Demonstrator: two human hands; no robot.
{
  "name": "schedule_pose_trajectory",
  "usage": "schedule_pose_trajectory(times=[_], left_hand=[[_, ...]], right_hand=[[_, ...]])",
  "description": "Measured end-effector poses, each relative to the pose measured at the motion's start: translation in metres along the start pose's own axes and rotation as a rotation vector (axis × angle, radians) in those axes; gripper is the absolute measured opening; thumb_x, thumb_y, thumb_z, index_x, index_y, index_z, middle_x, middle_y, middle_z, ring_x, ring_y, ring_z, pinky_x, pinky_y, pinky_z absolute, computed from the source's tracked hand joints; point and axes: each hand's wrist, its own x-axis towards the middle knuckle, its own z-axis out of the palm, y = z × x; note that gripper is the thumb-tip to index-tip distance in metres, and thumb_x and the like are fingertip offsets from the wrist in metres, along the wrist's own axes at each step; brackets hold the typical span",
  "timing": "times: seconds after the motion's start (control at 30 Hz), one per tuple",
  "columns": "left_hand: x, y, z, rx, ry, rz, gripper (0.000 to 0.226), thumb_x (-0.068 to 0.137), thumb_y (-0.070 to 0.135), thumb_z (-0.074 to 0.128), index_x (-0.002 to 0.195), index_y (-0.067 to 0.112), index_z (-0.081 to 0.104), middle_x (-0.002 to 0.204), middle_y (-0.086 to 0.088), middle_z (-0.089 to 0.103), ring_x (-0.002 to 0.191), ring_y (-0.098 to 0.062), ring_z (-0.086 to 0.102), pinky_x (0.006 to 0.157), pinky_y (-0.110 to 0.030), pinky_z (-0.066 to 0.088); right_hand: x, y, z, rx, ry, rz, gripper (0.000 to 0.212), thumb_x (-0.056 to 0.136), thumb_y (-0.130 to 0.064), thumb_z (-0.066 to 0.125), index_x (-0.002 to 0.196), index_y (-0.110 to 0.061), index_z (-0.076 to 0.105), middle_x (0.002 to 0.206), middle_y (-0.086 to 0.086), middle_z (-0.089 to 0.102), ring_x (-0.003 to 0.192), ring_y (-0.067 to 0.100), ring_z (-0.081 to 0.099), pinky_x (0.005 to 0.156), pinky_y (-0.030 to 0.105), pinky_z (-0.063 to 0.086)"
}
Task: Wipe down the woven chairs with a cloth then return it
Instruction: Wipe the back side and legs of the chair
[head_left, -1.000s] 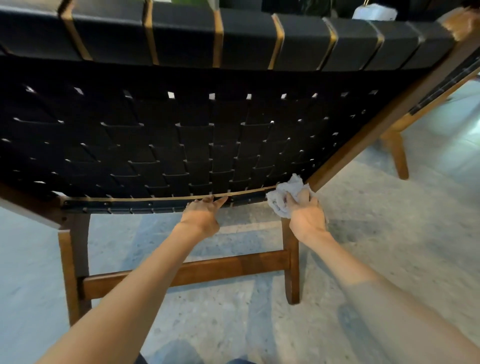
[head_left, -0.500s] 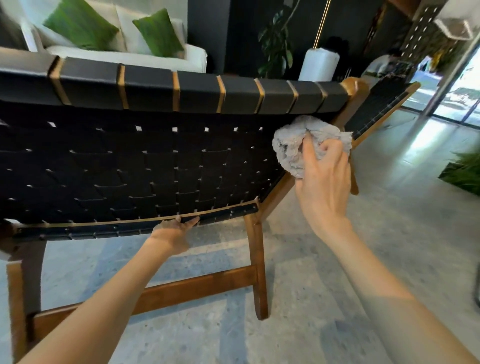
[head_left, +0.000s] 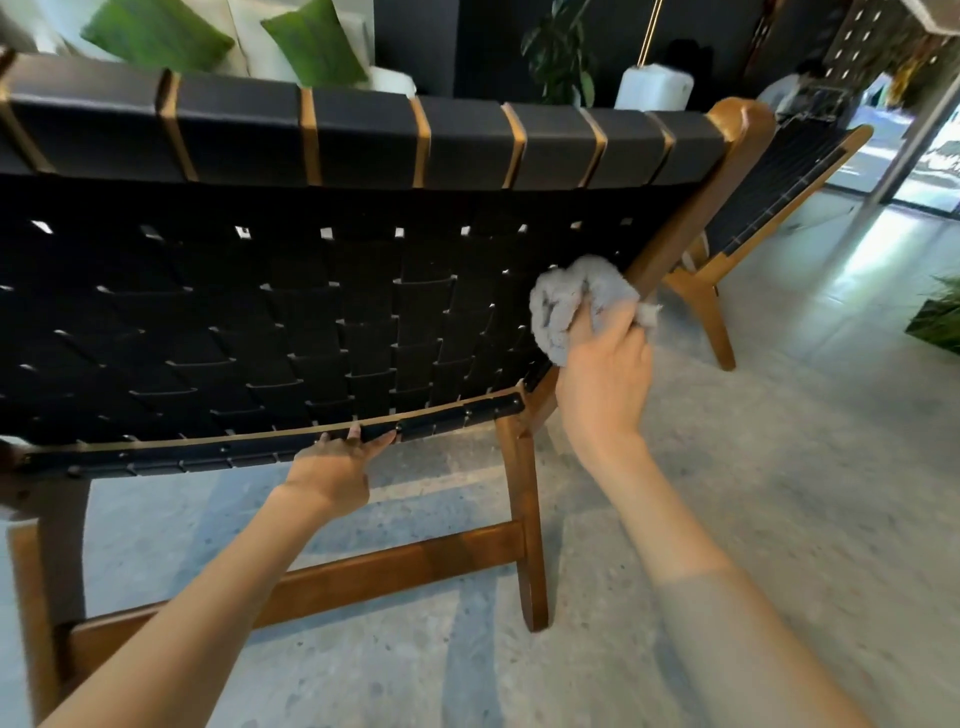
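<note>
I face the back of a woven chair (head_left: 322, 312), black straps on a brown wooden frame. A crumpled grey cloth (head_left: 571, 306) sits against the chair's right side rail, about halfway up, and my right hand (head_left: 605, 384) grips it from below. My left hand (head_left: 337, 465) holds the lower rear rail of the backrest, fingers hooked over its edge. A second woven chair (head_left: 769, 202) of the same kind stands behind to the right.
The chair's wooden legs and crossbar (head_left: 395, 566) stand on a grey speckled floor (head_left: 779, 493). A white sofa with green cushions (head_left: 306, 41) lies beyond the chair, with a potted plant (head_left: 558, 57) and a white lamp base (head_left: 653, 88). Another plant (head_left: 937, 322) is at the right edge.
My right hand carried the cloth from the lower right corner up toward the top of the side rail, then came back down to mid-height. My left hand stayed on the lower rail.
</note>
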Motion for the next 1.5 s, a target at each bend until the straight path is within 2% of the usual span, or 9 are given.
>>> schedule_pose_trajectory(times=[0.17,0.37,0.6,0.73,0.87,1.07,1.23,1.4,1.5], left_hand=[[0.005,-0.006,0.01,0.017,0.03,0.029,0.064,0.1,0.023,0.035,0.148,0.042,-0.003,0.159,-0.005,0.0,0.141,-0.035,0.024,0.108,-0.04,0.038],[0.009,-0.008,0.016,0.068,0.017,0.01,0.068,0.098,0.022,0.037,0.148,0.042,-0.004,0.159,-0.002,-0.002,0.145,-0.032,0.013,0.113,-0.038,0.028],[0.005,0.0,0.015,0.044,0.051,-0.02,0.074,0.094,0.018,0.04,0.148,0.043,-0.003,0.159,-0.002,-0.002,0.145,-0.034,0.012,0.104,-0.033,0.04],[0.002,0.002,0.011,0.033,0.046,-0.009,0.075,0.093,0.018,0.04,0.148,0.042,-0.004,0.159,-0.005,-0.002,0.143,-0.036,0.017,0.1,-0.031,0.044],[-0.002,0.005,0.011,0.026,0.058,-0.023,0.077,0.091,0.017,0.042,0.149,0.042,-0.002,0.159,-0.006,-0.001,0.144,-0.037,0.013,0.092,-0.029,0.047],[-0.003,0.0,0.017,-0.041,0.08,-0.018,0.077,0.092,0.017,0.044,0.148,0.043,-0.002,0.159,-0.001,-0.005,0.145,-0.034,0.004,0.087,-0.027,0.049],[0.001,-0.006,0.022,-0.037,0.102,-0.019,0.076,0.091,0.017,0.042,0.149,0.041,0.0,0.159,0.004,-0.003,0.146,-0.028,0.004,0.093,-0.028,0.047],[0.002,-0.007,0.028,0.019,0.134,-0.013,0.078,0.088,0.015,0.044,0.15,0.039,0.002,0.159,0.003,-0.003,0.146,-0.028,0.007,0.078,-0.024,0.051],[0.0,-0.015,0.032,-0.024,0.159,0.025,0.078,0.089,0.014,0.047,0.15,0.038,0.005,0.159,0.006,-0.005,0.146,-0.024,0.004,0.081,-0.023,0.049]], right_hand=[[-0.059,-0.023,0.057,0.013,-0.595,-0.028,0.053,0.093,-0.005,0.048,0.143,-0.016,0.035,0.13,0.017,0.038,0.1,0.03,0.052,0.083,0.035,0.046],[-0.082,-0.05,0.101,0.142,-0.842,0.133,0.063,0.096,-0.011,0.046,0.15,-0.016,0.014,0.146,0.019,0.019,0.122,0.032,0.041,0.098,0.035,0.041],[-0.062,-0.035,0.079,0.215,-0.892,0.049,0.061,0.092,-0.01,0.054,0.147,-0.022,0.028,0.141,0.013,0.027,0.121,0.032,0.042,0.095,0.037,0.044],[-0.061,-0.017,0.044,0.216,-0.396,-0.11,0.068,0.072,0.001,0.071,0.136,-0.009,0.051,0.112,0.022,0.051,0.091,0.036,0.056,0.073,0.041,0.052],[-0.047,-0.013,0.043,0.17,-0.203,-0.149,0.079,0.065,0.01,0.072,0.139,-0.003,0.046,0.118,0.026,0.051,0.101,0.04,0.054,0.078,0.045,0.053],[-0.065,-0.055,0.071,0.116,-0.457,0.013,0.079,0.065,0.011,0.076,0.137,0.005,0.044,0.134,0.027,0.049,0.108,0.034,0.059,0.087,0.039,0.052],[-0.086,-0.068,0.093,0.167,-0.725,0.042,0.073,0.095,0.003,0.044,0.151,-0.004,-0.002,0.159,0.017,0.004,0.141,0.033,0.02,0.114,0.04,0.024],[-0.077,-0.076,0.094,0.237,-0.76,0.098,0.067,0.092,0.003,0.048,0.151,-0.008,0.019,0.155,0.011,0.02,0.135,0.037,0.021,0.113,0.041,0.023],[-0.08,-0.083,0.091,0.327,-0.735,0.073,0.061,0.09,0.0,0.051,0.146,-0.01,0.032,0.148,0.008,0.031,0.128,0.033,0.026,0.108,0.038,0.029]])
